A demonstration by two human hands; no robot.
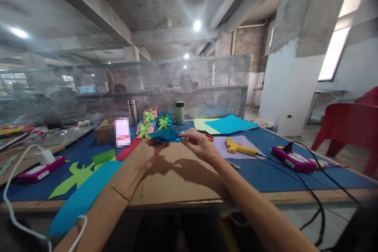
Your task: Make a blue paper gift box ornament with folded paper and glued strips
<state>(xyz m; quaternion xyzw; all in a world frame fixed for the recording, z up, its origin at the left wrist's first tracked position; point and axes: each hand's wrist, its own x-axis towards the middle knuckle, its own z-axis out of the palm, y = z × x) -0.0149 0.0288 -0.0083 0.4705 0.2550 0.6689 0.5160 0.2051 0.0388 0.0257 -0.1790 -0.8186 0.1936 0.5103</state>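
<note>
A folded dark-blue sheet piece (164, 135), paper or felt by its look, is held up over a brown cardboard mat (174, 181). My left hand (152, 150) grips it from below on the left side, fingers closed under it. At the right edge of the piece, my right hand (195, 144) has thumb and fingertips pinched together on it. Just right of that hand lie the red handles of a pair of scissors (209, 138), partly hidden. A yellow glue gun (240, 149) rests on a lilac sheet (218, 143).
Behind stand small baskets with green bows (145, 129), a steel flask (133, 112) and a green bottle (180, 113). Blue sheets (232, 124) lie back right. Purple power strips (292, 159) with cords sit on both sides. Green cut-outs (78, 175) and a cardboard box (104, 132) are left.
</note>
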